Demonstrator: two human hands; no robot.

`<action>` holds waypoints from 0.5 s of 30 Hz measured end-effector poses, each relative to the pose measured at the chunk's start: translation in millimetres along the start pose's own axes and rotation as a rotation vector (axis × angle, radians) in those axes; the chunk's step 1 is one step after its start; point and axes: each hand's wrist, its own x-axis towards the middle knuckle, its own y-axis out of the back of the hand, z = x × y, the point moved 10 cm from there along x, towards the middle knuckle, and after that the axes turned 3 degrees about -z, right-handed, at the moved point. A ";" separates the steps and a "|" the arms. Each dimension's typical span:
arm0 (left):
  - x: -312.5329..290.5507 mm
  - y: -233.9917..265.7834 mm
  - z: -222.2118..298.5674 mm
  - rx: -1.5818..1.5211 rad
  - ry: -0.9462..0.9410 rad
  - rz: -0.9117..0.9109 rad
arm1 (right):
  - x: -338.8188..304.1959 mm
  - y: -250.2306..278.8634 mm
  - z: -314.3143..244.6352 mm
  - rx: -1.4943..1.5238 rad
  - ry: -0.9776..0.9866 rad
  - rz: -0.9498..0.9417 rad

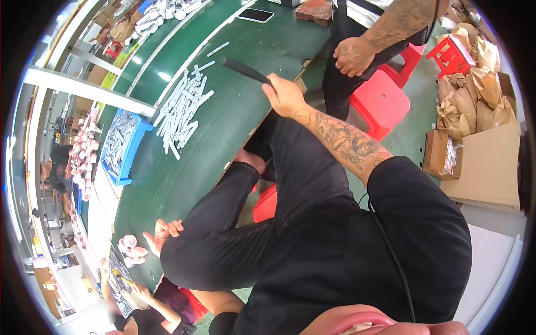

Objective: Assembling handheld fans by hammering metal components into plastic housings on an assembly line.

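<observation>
My right hand (286,97) is closed round one end of a long, flat black bar (244,70); its exact kind I cannot tell. The bar's free end points over the green table (218,128), towards a loose pile of narrow whitish strips (183,109). One separate strip (218,49) lies beyond the pile. By my raised, bent knee is my left hand (163,233), fingers loosely bent and apart, thumb out, holding nothing. My leg hides part of that arm. Close to the left hand, several pink rounded parts (132,250) sit on the table.
A blue bin (126,146) of grey strips stands along the table's far-left side. At the back lie a phone (255,15) and a brick-like block (314,12). Right, a co-worker's hand (355,56) rests beside a red stool (381,103). Another co-worker (146,318) works lower left.
</observation>
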 end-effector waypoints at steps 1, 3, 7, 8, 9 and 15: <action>0.0 -1.2 1.3 0.001 -0.003 -0.005 | -8.3 5.7 -6.2 -0.006 0.070 0.074; -2.6 4.9 -0.4 0.008 0.015 0.039 | -18.6 8.1 -6.1 -0.008 0.048 0.075; -5.5 10.0 -2.4 0.016 0.027 0.098 | -60.8 38.5 19.6 0.020 -0.114 0.025; -6.1 8.6 -1.5 0.021 0.021 0.087 | -78.1 59.1 26.9 -0.107 0.045 0.081; -7.5 10.4 -0.6 0.027 0.018 0.080 | -95.1 80.8 30.1 -0.288 0.104 0.065; -8.4 13.1 0.7 -0.005 0.034 0.073 | -224.1 218.9 192.9 -0.561 -0.459 0.194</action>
